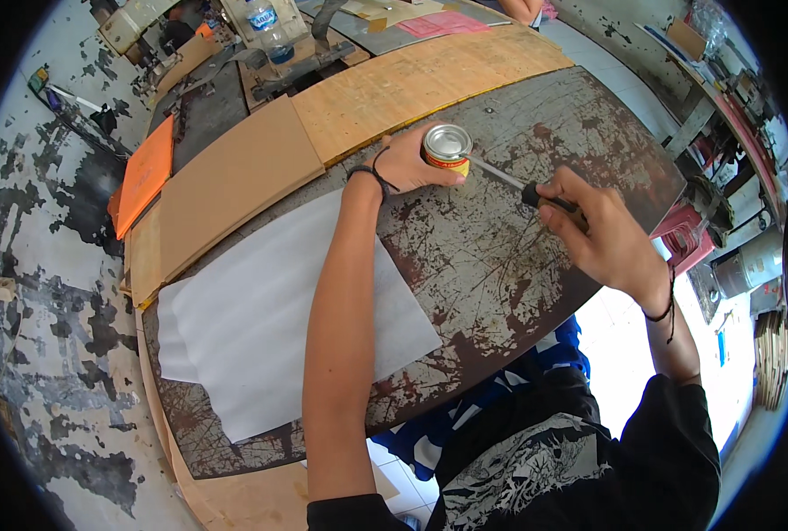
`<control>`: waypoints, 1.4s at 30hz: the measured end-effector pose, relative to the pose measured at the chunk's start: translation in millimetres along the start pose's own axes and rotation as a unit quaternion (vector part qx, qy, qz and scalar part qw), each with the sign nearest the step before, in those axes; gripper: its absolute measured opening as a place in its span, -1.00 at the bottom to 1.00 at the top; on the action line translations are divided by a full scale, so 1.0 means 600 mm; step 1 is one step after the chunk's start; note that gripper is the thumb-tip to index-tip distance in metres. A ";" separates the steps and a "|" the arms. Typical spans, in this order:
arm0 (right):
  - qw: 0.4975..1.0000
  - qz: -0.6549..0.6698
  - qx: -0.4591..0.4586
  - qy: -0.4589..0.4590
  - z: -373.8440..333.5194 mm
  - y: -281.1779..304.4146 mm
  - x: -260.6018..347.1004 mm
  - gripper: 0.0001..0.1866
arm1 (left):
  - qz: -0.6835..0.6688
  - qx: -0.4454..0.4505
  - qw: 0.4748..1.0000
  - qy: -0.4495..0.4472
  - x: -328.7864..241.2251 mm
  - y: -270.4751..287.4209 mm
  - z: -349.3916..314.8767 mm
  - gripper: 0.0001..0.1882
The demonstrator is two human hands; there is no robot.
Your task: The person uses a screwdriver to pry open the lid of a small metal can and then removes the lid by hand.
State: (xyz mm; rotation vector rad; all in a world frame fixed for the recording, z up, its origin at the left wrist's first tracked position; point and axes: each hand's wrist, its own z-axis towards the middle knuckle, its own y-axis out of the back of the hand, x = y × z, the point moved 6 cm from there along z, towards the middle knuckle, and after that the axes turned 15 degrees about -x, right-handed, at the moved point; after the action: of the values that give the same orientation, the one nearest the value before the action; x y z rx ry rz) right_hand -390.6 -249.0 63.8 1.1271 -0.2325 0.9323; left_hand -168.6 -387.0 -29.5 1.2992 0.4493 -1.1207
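Note:
My left hand [413, 162] is wrapped round a small tin can [448, 144] with a silver lid and a red and yellow side. The can stands upright on the worn, scratched table [518, 274]. In my right hand [599, 221] is a screwdriver [505, 176], gripped by its dark handle. Its metal shaft points left, and the tip meets the can at the lid's edge. Beneath my left forearm lies a white sheet [261, 319], partly covered by the arm.
Brown cardboard [235, 181] and a plywood board [429, 75] line the table's far side. An orange sheet [146, 173] is at the left. Farther back stands a clear plastic bottle [270, 31] beside metal machinery. Cluttered shelves [722, 102] are at the right. Another person's arm [522, 9] shows at the top.

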 end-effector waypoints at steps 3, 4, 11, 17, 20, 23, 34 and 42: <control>0.998 -0.035 0.040 -0.043 0.019 0.003 0.014 -0.83 | -0.009 -0.002 1.000 0.000 -0.003 -0.002 -0.001 -0.33; 0.999 -0.030 0.029 -0.033 0.017 0.000 0.016 -0.83 | -0.027 0.004 1.000 0.004 0.000 -0.004 -0.002 -0.34; 0.999 -0.028 -0.016 -0.041 -0.039 -0.053 -0.018 -0.76 | 0.014 -0.017 1.000 -0.005 0.009 -0.008 0.002 -0.30; 0.998 0.001 -0.054 -0.020 -0.055 -0.079 -0.030 -0.77 | -0.011 -0.011 1.000 0.008 0.000 -0.002 -0.003 -0.27; 0.998 0.032 -0.046 -0.024 -0.048 -0.063 -0.029 -0.78 | -0.012 -0.008 1.000 -0.001 -0.003 0.001 -0.005 -0.27; 0.998 0.041 -0.022 -0.046 -0.036 -0.043 -0.026 -0.80 | -0.019 -0.012 1.000 -0.018 -0.008 0.000 -0.005 -0.25; 0.998 -0.047 0.021 -0.020 0.029 0.009 0.013 -0.80 | 0.021 -0.012 1.000 0.010 0.006 0.009 -0.002 -0.28; 0.999 -0.029 -0.019 0.012 0.022 0.010 -0.006 -0.81 | 0.007 -0.015 1.000 0.001 0.010 0.001 0.001 -0.27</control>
State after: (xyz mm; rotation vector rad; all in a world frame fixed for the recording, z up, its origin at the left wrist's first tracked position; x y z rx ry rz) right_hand -393.6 -261.4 71.6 1.0824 -0.1963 0.8848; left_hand -165.9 -389.6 -33.8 1.2752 0.4558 -1.0964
